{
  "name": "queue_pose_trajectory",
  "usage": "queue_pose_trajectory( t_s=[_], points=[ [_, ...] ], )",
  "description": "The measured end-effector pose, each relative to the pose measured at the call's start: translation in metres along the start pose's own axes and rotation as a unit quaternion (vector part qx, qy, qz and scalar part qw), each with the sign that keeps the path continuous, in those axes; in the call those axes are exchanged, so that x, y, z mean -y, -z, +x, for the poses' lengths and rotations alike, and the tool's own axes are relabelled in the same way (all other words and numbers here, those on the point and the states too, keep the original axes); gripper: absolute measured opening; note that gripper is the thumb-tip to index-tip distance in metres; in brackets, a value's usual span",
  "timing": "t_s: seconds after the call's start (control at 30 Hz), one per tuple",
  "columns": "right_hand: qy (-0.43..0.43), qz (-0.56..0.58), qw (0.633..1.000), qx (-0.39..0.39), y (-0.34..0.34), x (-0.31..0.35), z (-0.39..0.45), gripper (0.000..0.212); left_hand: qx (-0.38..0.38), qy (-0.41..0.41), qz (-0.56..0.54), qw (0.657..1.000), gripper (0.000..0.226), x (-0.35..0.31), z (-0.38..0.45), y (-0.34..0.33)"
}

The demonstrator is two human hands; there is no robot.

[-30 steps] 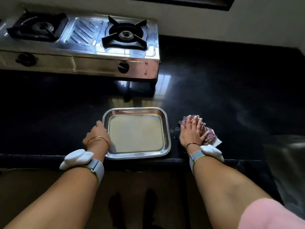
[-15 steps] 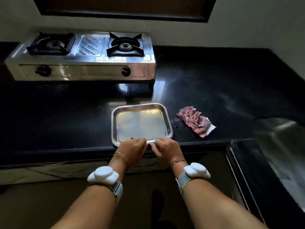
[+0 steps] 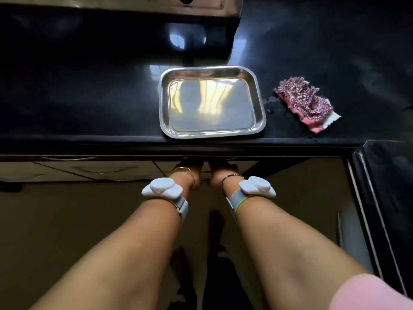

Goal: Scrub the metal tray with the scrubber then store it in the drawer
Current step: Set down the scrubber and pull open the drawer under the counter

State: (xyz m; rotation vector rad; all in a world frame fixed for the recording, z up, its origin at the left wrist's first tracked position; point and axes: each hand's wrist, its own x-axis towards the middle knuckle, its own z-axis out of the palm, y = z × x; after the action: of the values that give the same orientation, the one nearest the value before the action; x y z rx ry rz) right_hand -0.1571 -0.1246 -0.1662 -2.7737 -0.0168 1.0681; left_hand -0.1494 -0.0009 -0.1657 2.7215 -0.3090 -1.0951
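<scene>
The square metal tray (image 3: 164, 104) lies flat on the black counter, close to its front edge, with nothing in it. To its right, the pink scrubber (image 3: 306, 101) rests on the counter, untouched. Both my hands are below the counter edge, side by side against the top of the glossy cabinet front (image 3: 100, 171). Only the back of my left hand (image 3: 188, 172) and the back of my right hand (image 3: 220, 172) show. The counter overhang hides the fingers, so I cannot tell what they hold.
The steel gas stove (image 3: 134, 5) stands at the back of the black counter (image 3: 89, 97). A second stretch of counter (image 3: 391, 175) runs toward me on the right. Brown floor lies below, between the cabinets.
My right hand let go of the scrubber, then both hands left the tray's near rim and dropped under the counter edge. The view tilted down.
</scene>
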Motion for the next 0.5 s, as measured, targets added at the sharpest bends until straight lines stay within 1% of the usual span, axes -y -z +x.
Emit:
queue_pose_trajectory(
  t_s=[0.03,0.07,0.1,0.2,0.23,0.33,0.37,0.4,0.43,0.47,0.5],
  points=[
    [0.001,-0.003,1.000,0.016,-0.006,-0.002,0.003,0.084,0.017,0.001,0.015,1.000,0.081,-0.002,0.002,-0.003],
    [0.004,0.000,1.000,0.020,-0.011,-0.004,0.004,0.092,0.033,0.010,0.033,0.999,0.080,-0.004,0.002,-0.008],
    [0.008,0.005,1.000,0.014,-0.014,-0.006,0.002,0.096,0.042,0.016,0.050,0.998,0.079,-0.005,0.005,-0.013],
    [0.011,0.034,0.999,-0.003,-0.015,-0.006,-0.005,0.093,0.077,0.057,0.013,0.995,0.071,-0.008,0.002,-0.015],
    [0.010,0.046,0.999,-0.001,-0.017,-0.006,-0.006,0.090,0.082,0.054,0.006,0.995,0.072,-0.009,0.002,-0.014],
    [0.005,0.043,0.997,0.057,-0.032,-0.008,-0.027,0.092,0.050,0.021,0.015,0.998,0.082,-0.011,-0.021,-0.014],
    [0.010,0.037,0.997,0.061,-0.036,-0.012,-0.039,0.087,0.034,0.002,0.029,0.999,0.078,-0.013,-0.036,-0.013],
    [0.019,0.026,0.999,0.041,-0.039,-0.013,-0.054,0.075,0.008,-0.018,0.048,0.999,0.068,-0.013,-0.052,-0.015],
    [0.040,0.016,0.999,-0.017,-0.041,-0.014,-0.069,0.056,-0.049,-0.050,0.070,0.995,0.056,-0.014,-0.067,-0.015],
    [0.066,0.007,0.991,-0.113,-0.040,-0.012,-0.086,0.035,-0.137,-0.080,0.090,0.983,0.046,-0.014,-0.080,-0.017],
    [0.097,-0.004,0.970,-0.224,-0.037,-0.008,-0.100,0.019,-0.211,-0.114,0.119,0.963,0.041,-0.013,-0.092,-0.018]
  ],
)
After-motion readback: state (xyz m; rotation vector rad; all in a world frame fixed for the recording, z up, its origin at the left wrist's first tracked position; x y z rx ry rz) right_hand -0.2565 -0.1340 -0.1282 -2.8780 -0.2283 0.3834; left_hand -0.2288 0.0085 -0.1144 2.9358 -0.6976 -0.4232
